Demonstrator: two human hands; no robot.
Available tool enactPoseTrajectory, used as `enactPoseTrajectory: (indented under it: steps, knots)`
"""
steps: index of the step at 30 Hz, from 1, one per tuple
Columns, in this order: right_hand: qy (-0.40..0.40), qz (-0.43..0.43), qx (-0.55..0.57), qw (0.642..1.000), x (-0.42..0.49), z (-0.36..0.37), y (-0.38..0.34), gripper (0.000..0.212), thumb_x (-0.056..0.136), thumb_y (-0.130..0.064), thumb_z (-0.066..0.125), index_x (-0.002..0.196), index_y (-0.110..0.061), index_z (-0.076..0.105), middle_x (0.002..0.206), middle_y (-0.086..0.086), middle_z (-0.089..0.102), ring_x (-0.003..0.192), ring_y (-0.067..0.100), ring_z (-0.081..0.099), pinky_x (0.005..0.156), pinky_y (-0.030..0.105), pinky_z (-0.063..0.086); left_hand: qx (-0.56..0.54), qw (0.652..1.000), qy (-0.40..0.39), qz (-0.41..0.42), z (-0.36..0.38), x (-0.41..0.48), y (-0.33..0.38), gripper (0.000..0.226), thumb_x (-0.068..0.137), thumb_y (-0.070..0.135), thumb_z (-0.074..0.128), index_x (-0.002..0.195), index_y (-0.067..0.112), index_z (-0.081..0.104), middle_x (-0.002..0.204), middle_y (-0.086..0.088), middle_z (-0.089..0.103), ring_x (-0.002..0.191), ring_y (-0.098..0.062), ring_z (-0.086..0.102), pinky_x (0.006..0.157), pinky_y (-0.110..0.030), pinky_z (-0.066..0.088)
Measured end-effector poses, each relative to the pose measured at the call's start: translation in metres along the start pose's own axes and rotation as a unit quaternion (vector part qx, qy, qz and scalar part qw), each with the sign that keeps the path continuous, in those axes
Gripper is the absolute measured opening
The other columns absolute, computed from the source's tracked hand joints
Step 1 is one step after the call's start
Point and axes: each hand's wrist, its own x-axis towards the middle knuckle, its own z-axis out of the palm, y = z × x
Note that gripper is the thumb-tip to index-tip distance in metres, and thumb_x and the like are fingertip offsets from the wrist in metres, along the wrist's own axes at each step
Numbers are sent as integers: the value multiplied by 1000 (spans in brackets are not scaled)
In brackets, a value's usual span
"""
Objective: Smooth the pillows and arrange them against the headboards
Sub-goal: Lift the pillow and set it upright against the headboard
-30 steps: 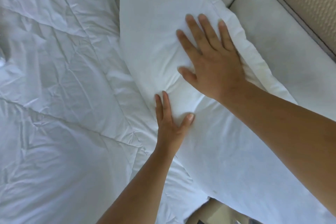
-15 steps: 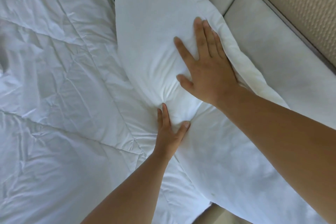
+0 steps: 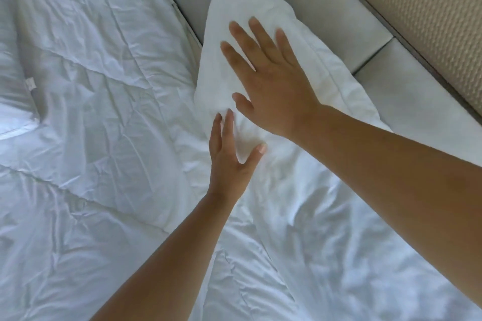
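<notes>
A long white pillow [image 3: 281, 206] lies along the pale padded headboard [image 3: 339, 23], its far corner pointing toward the top of the head view. My right hand [image 3: 271, 83] lies flat on the pillow's upper half with its fingers spread. My left hand [image 3: 232, 159] rests flat on the pillow's left edge just below it, thumb out, fingers together. Neither hand grips the fabric.
A wrinkled white duvet [image 3: 99, 117] covers the bed to the left of the pillow. A second white pillow or folded bedding [image 3: 13, 86] with a small label shows at the far left. A textured beige wall [image 3: 427, 15] rises behind the headboard.
The view has shifted so the pillow's far corner now shows. My right hand spread its fingers and slid up the pillow. My left hand moved slightly along the pillow's left edge.
</notes>
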Motion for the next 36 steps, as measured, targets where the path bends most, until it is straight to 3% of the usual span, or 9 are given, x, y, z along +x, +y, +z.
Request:
enactPoseTrajectory:
  steps: [3,6,10,13,16,26,29,31,36]
  knots:
    - [-5,-20,-32,999,40,9,16,74,97,-52,44,160,-19,21,170,9,3,156,35,2,124,59,5,-5,1000,-4,-7,-3,29,4,93,79,73,56,155,51,6,168,5,-4,152,-5,-10,124,-47,13]
    - [-20,7,-34,999,56,22,50,80,94,-60,41,160,-20,19,170,7,2,156,34,2,124,58,4,-21,999,-24,-10,0,44,0,94,77,75,58,150,60,1,167,7,-10,153,-6,-10,124,-49,15]
    - [-12,18,-40,999,54,42,68,88,92,-70,31,161,-18,16,169,13,5,155,35,5,125,53,4,-50,996,-33,-73,4,49,-22,97,74,78,54,150,59,-3,167,11,-6,138,22,-6,105,1,8]
    - [-3,19,-34,999,59,53,62,89,90,-71,31,160,-18,17,168,16,6,155,39,5,125,56,3,-59,992,-37,-105,9,51,-43,101,74,80,50,154,49,-4,167,12,-4,138,24,-2,91,13,6]
    - [3,7,-37,999,60,64,63,89,91,-70,31,160,-18,17,168,17,7,155,38,6,124,58,3,-63,991,-34,-112,18,54,-56,103,74,81,50,155,47,-2,167,15,-1,148,8,1,97,8,6]
    - [-35,34,-8,999,61,57,56,86,93,-64,41,161,-19,15,169,14,2,156,35,2,125,54,2,-54,994,-17,-94,3,56,-55,110,69,90,47,158,40,6,168,5,4,152,-2,1,102,0,7]
    - [-42,41,-15,998,69,50,45,85,93,-60,46,161,-20,14,169,12,0,156,35,2,123,59,6,-80,996,-13,-45,-18,83,-44,101,79,79,52,159,29,16,166,1,18,153,-11,12,121,-24,15]
    - [-45,45,-8,998,76,45,42,84,94,-61,43,161,-20,13,169,11,0,156,33,3,123,60,10,-105,994,-30,2,-25,108,-38,86,88,56,59,156,16,26,157,-5,37,147,-19,33,120,-46,29]
    - [-79,85,-3,993,69,36,36,90,93,-66,42,161,-19,9,169,13,-4,156,34,-2,123,59,5,-118,992,-25,-30,-17,110,-36,97,82,60,61,157,13,22,156,-7,38,146,-21,35,118,-47,32]
